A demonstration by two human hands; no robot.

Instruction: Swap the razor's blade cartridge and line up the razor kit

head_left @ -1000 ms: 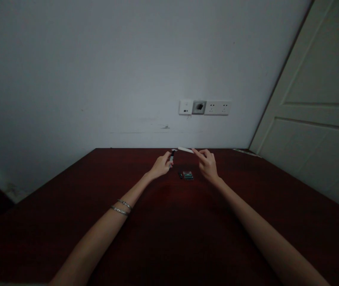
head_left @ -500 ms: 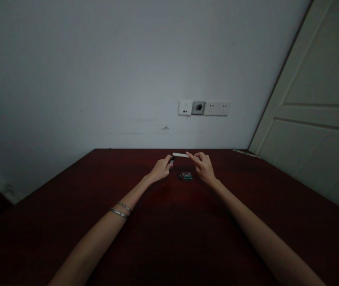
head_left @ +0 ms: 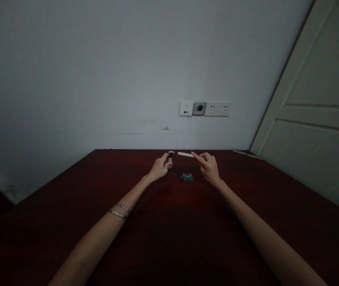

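Note:
My left hand [head_left: 159, 167] is closed around the grey handle of a small T-shaped tool [head_left: 170, 160], which looks like a razor. Its neck is black and its pale head points up. In my right hand [head_left: 210, 167], a flat white stick [head_left: 185, 154] is pinched at its right end, with its free end towards the tool's head. A narrow gap separates the two. Below them on the table lie a small clear case [head_left: 187, 177] with green and dark parts and, just left of it, a small black piece [head_left: 180, 177]. Fine detail is too dim to make out.
The dark red table [head_left: 169, 230] reaches back to a grey-white wall [head_left: 128, 71] with a row of sockets [head_left: 205, 109]. A pale panelled door [head_left: 318, 107] stands at the right. A thin flat strip [head_left: 247, 154] lies at the table's far right corner.
The white stick has moved right, off the tool's head, together with my right hand. The head of the tool now shows. My left hand has shifted only slightly.

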